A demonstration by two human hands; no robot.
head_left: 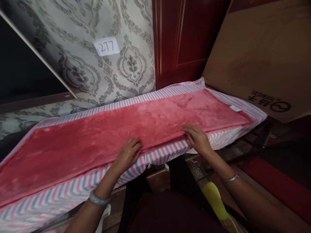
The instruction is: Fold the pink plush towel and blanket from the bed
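A long, folded red plush blanket point(104, 132) lies on a pink, grey and white striped cloth point(58, 197). My left hand point(128, 153) is at the near edge of the blanket, left of the middle, with its fingers curled and closed on that edge. Farther right along the same edge, my right hand point(198, 139) holds the blanket between its fingers and thumb; the thumb is partly hidden. A small white label point(235, 108) shows near the blanket's right end. The striped cloth sticks out around the blanket and hangs down at the front.
Behind the cloth stand a patterned wall with a paper marked 277 point(107, 46) and a dark red door point(184, 35). A large cardboard box point(262, 55) leans at the right. A dark screen point(26, 61) is at the left, and a yellow object point(213, 197) is below my right forearm.
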